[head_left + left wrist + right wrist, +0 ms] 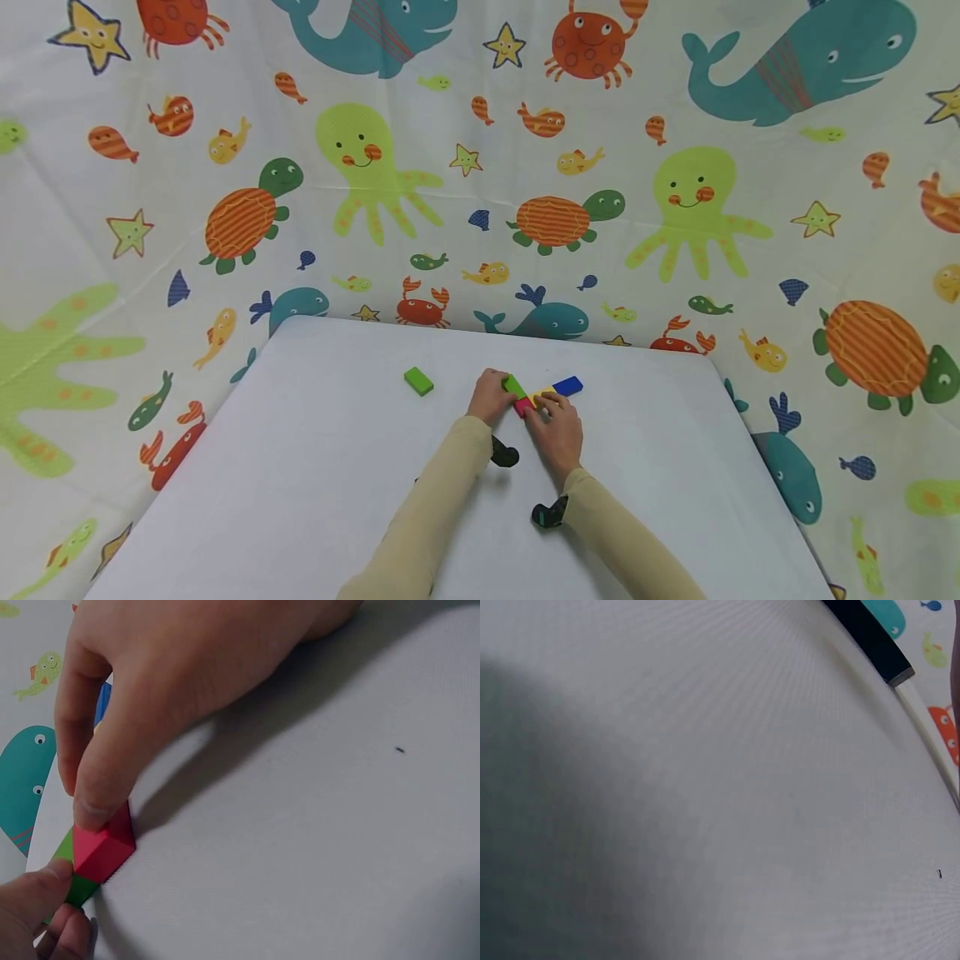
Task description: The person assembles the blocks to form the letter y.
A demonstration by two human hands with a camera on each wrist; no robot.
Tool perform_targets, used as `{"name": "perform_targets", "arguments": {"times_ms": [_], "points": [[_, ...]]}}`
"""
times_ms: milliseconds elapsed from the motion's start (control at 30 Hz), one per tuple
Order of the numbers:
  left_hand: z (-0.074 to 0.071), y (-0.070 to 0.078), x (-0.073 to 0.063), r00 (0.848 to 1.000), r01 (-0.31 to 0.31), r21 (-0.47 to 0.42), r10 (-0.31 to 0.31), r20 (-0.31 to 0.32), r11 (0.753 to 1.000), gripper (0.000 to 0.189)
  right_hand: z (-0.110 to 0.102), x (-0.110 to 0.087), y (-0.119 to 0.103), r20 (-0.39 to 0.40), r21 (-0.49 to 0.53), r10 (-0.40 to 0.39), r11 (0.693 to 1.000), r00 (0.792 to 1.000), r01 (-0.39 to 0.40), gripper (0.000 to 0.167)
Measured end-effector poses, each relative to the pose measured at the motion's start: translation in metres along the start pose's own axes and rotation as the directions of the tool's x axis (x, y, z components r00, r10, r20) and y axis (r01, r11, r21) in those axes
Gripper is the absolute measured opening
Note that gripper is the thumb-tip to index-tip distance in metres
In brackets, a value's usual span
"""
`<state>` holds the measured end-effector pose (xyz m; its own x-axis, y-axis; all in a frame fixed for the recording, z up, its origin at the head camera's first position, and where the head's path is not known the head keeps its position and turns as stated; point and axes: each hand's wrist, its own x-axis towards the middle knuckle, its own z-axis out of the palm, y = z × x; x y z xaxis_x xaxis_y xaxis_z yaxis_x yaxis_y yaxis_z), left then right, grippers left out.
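Note:
Near the far side of the white table, my left hand (pixel 491 396) pinches a green block (pixel 514 387) between thumb and fingers. A red block (pixel 523 407) meets the green block's near end, and my right hand (pixel 557 433) holds it, thumb on its top face in the left wrist view. Past the right fingertips lies a yellow block (pixel 543 392), partly hidden by that hand. A blue block (pixel 567 386) continues the line from the yellow one. In the right wrist view, a dark block (pixel 870 637) lies by the table edge.
Another green block (pixel 418 381) lies apart on the table (pixel 300 467), left of the left hand. A curtain (pixel 480 183) printed with sea animals hangs behind and beside the table. Dark camera mounts (pixel 550 512) stick out at both wrists.

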<state>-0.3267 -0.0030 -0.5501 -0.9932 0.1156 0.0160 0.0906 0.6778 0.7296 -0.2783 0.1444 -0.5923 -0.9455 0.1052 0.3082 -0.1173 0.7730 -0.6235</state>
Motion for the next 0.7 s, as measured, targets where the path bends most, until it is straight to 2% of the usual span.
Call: {"name": "perform_targets", "arguments": {"times_ms": [233,700], "points": [[-0.001,0.0007,-0.0015,1.0,-0.005,-0.002,0.005,0.001,1.0,0.041,0.0024,-0.0005,0.0002,-0.022,0.005,-0.015,1.0,1.0,0.015,0.037],[-0.0006,0.0009,0.0005,1.0,0.021,-0.007,-0.021,0.017,1.0,0.04,0.0023,0.0005,0.0005,0.001,0.001,0.009,1.0,1.0,-0.009,0.038]]}}
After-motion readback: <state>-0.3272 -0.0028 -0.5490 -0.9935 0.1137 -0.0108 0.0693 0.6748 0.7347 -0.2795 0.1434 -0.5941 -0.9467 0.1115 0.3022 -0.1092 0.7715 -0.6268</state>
